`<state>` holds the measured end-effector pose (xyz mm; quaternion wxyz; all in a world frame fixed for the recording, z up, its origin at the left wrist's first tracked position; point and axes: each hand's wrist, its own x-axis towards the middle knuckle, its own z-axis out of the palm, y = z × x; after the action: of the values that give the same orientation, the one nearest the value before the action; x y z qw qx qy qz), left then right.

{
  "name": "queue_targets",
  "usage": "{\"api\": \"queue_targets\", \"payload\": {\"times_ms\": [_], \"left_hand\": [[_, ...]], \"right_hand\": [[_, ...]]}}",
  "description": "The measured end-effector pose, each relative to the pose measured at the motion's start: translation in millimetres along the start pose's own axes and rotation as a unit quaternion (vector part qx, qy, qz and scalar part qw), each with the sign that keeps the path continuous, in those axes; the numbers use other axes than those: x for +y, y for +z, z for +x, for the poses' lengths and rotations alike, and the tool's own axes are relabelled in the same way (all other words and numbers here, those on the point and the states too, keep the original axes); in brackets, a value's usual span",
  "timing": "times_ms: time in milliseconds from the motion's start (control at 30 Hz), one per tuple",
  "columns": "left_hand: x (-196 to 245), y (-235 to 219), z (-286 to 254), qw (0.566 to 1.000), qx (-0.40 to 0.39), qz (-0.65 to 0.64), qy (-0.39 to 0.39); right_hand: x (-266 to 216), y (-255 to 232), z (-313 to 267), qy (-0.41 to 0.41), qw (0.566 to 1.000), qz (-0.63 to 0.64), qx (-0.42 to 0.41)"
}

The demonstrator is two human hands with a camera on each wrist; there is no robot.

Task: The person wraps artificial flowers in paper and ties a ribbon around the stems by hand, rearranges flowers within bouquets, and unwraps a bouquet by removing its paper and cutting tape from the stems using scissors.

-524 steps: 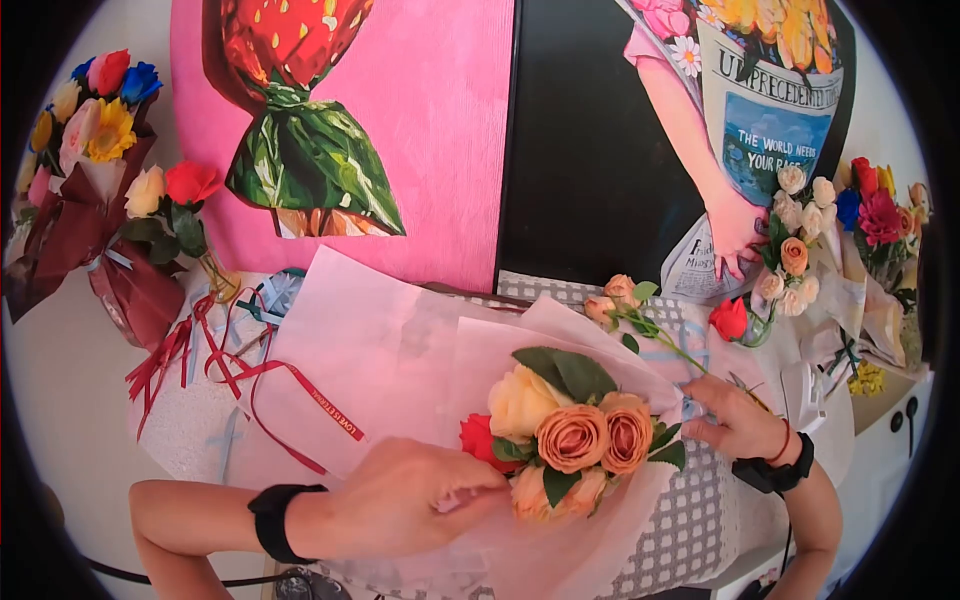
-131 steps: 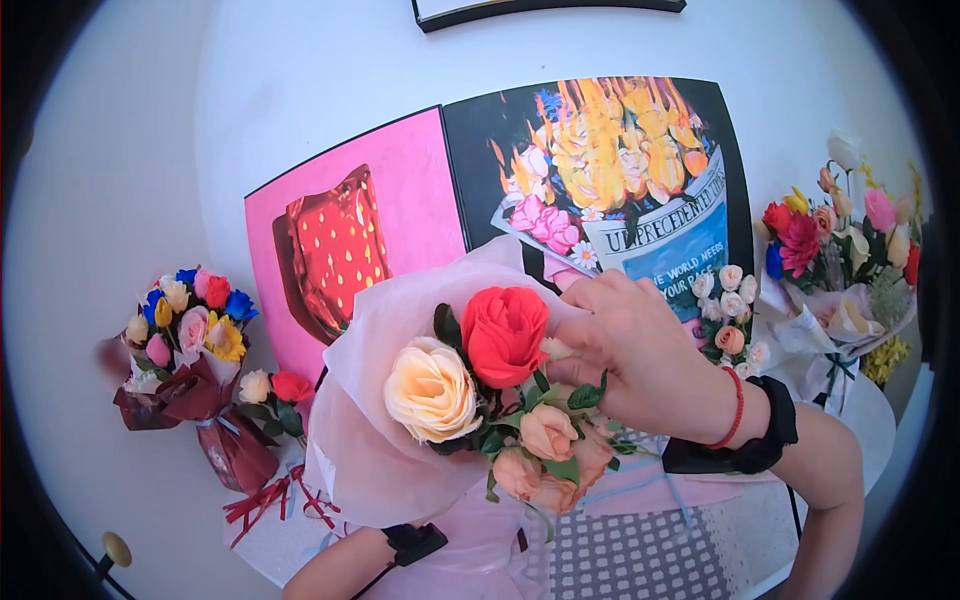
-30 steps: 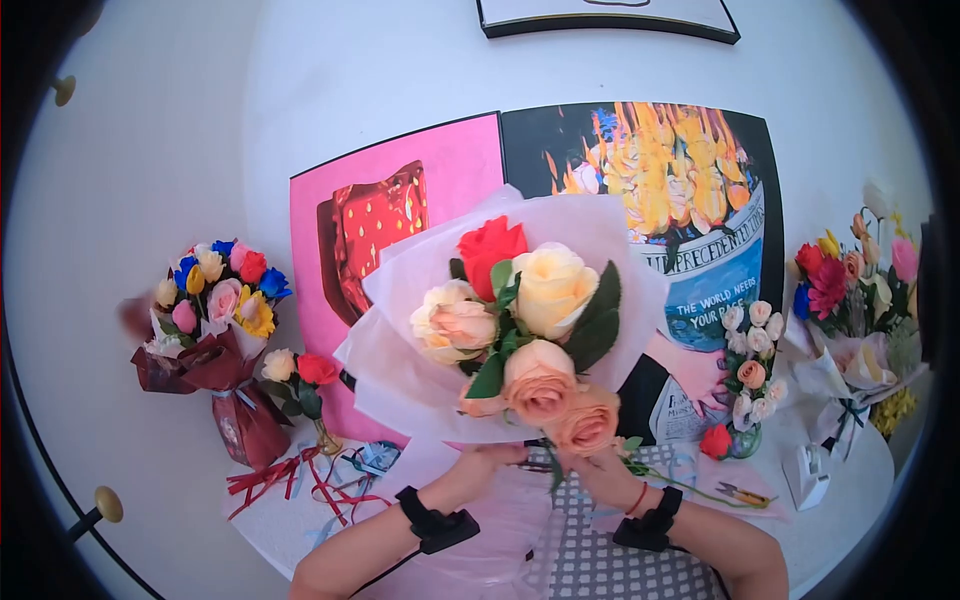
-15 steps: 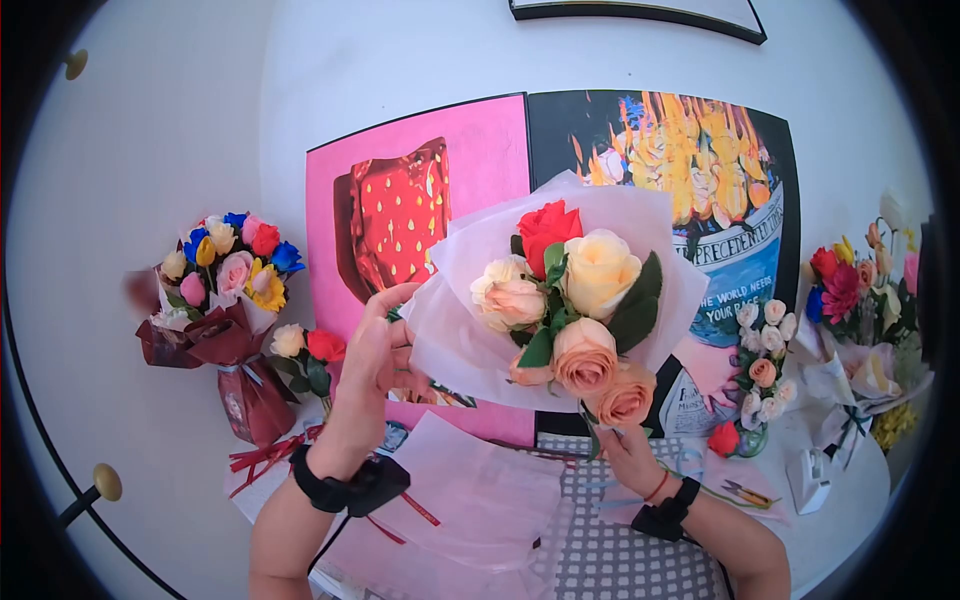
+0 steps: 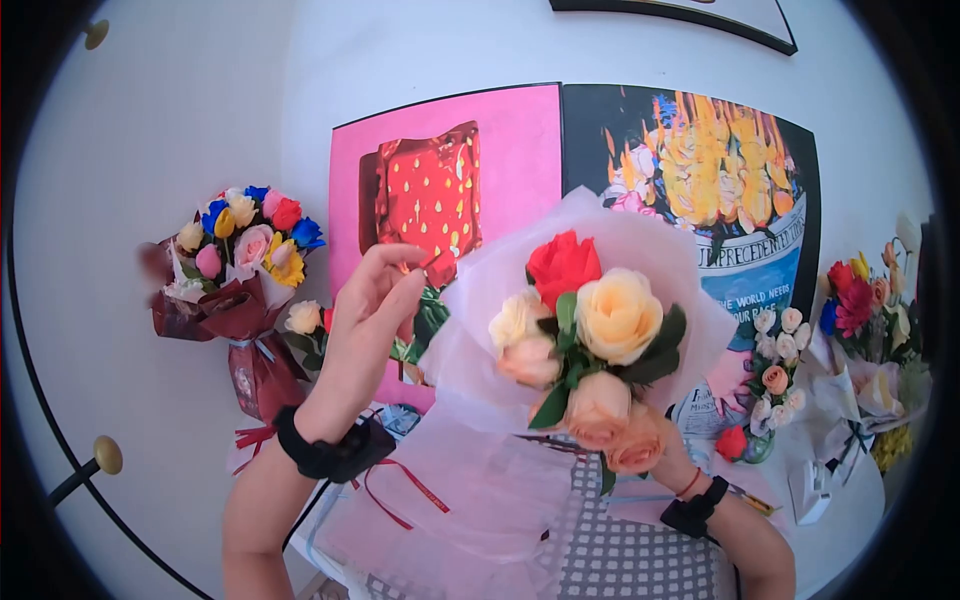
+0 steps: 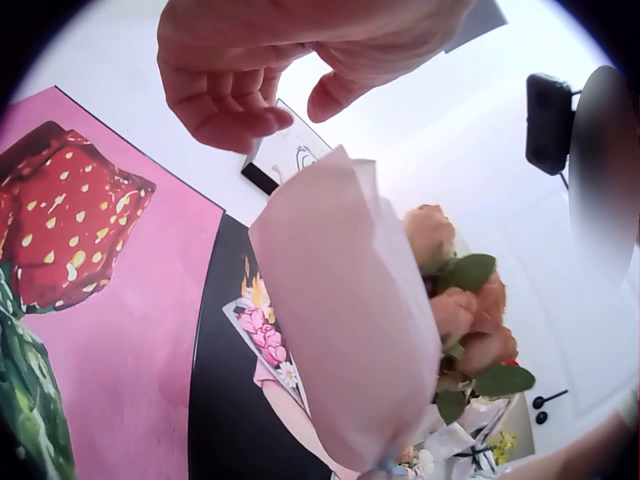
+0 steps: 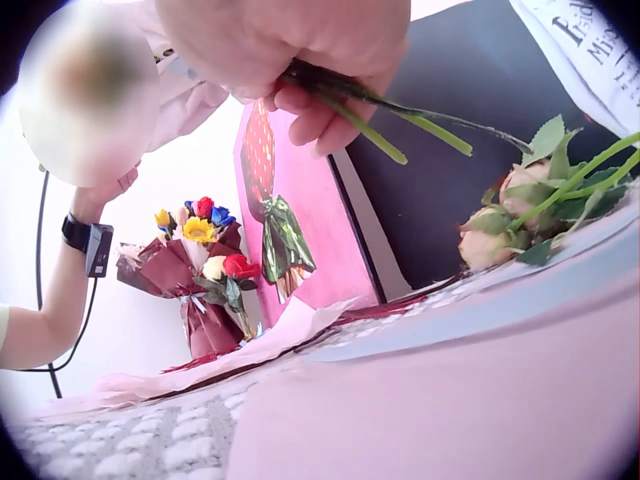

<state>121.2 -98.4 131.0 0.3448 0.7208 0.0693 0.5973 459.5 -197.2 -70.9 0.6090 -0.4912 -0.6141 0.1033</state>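
Observation:
A bouquet of one red rose (image 5: 563, 268), cream and peach roses in pale pink paper (image 5: 470, 340) stands upright over the table. My right hand (image 5: 672, 455) grips its stems from below; in the right wrist view the fingers of the right hand (image 7: 300, 60) curl round dark green stems (image 7: 385, 100). My left hand (image 5: 375, 310) is raised beside the paper's left edge, fingers bent loosely with nothing seen in them. In the left wrist view the left hand (image 6: 290, 60) hangs apart from the wrap (image 6: 345, 310).
Pink sheets (image 5: 450, 500) and a red ribbon (image 5: 385, 505) lie on the checked cloth (image 5: 620, 550). A maroon-wrapped bouquet (image 5: 262, 370) is at the left. White roses (image 5: 785, 345), a white dispenser (image 5: 808, 490) and another bouquet (image 5: 870, 385) stand right. Two paintings lean behind.
My left hand has left the stems and risen beside the wrap. The bouquet, gripped by my right hand, has shifted right in view, while the head view has also shifted.

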Motion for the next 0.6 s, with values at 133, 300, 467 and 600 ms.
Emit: {"api": "queue_targets", "payload": {"times_ms": [133, 300, 467, 600], "left_hand": [[2.7, 0.2, 12.4, 0.995, -0.044, 0.058, -0.075], [-6.2, -7.3, 12.5, 0.982, -0.119, 0.044, -0.143], [-5.1, -6.2, 9.9, 0.967, -0.156, 0.025, -0.202], [-19.8, 4.2, 1.8, 0.944, -0.204, 0.091, -0.241]], "right_hand": [[-19.5, -5.0, -7.1, -0.045, 0.990, -0.135, -0.012], [-42.5, -7.7, -9.9, 0.006, 0.989, -0.144, -0.034], [-45.0, -7.1, -7.6, -0.073, 0.985, -0.144, -0.060], [-59.1, -4.6, -10.4, -0.049, 0.989, -0.132, -0.050]]}}
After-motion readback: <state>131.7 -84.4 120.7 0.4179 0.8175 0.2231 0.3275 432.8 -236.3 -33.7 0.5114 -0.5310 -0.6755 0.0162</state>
